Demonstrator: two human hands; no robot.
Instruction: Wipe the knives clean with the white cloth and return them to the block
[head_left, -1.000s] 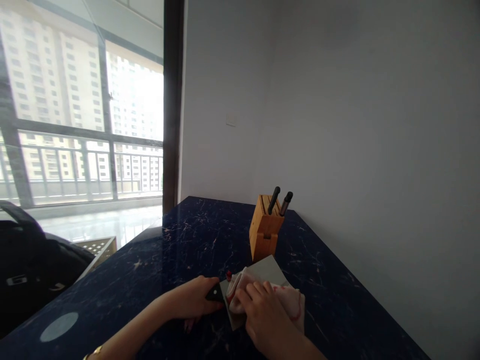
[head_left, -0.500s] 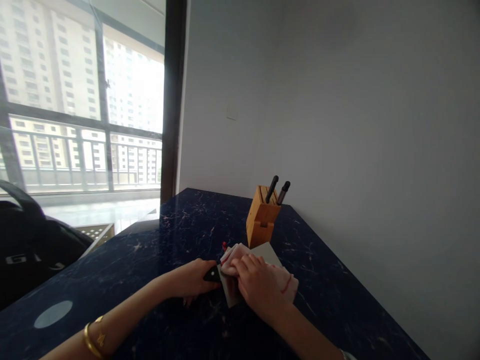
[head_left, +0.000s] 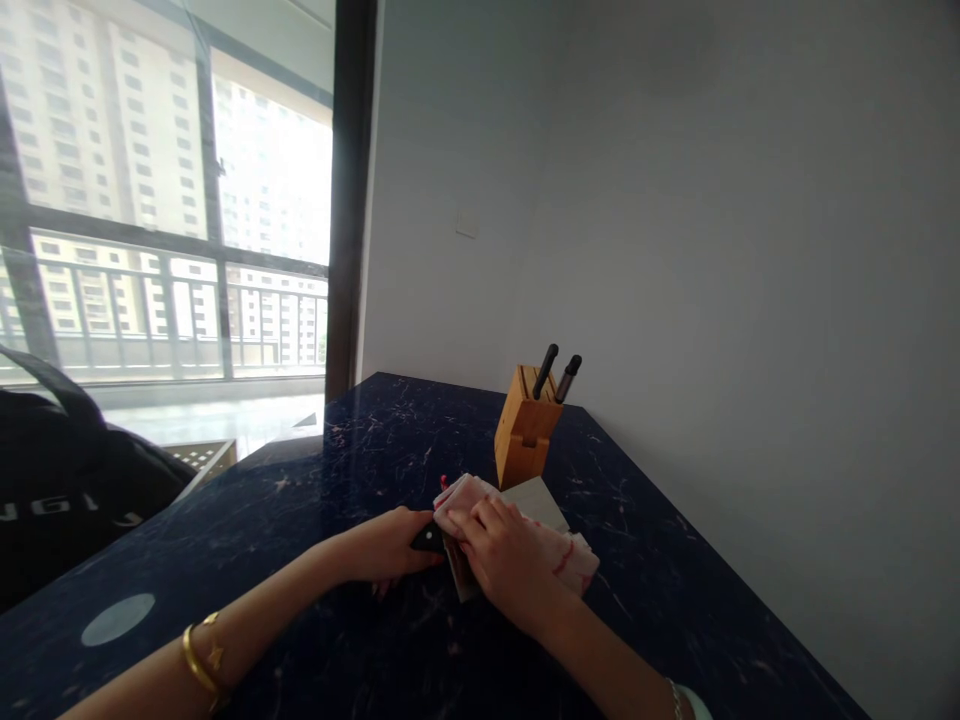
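My left hand (head_left: 394,545) is closed round the black handle of a cleaver (head_left: 459,572). The broad metal blade points right, toward my other hand, and much of it is covered. Pressed against the blade is a pink and white cloth (head_left: 559,548) with red lines, bunched under the fingers of my right hand (head_left: 499,550). The cloth's right part trails past that hand. Just beyond the hands lies a pale flat board or sheet (head_left: 536,497), partly under the cloth.
A wooden knife block (head_left: 521,430) with two black-handled tools stands behind the hands on the dark marbled table (head_left: 420,430). A pale round patch (head_left: 118,620) is on the table at left. A black bag (head_left: 67,480) sits beyond the left edge; a wall (head_left: 712,300) rises at right.
My right hand and the cloth have shifted slightly left and up the blade, toward the handle. The blade has tilted and shows less of its face. My view has turned slightly.
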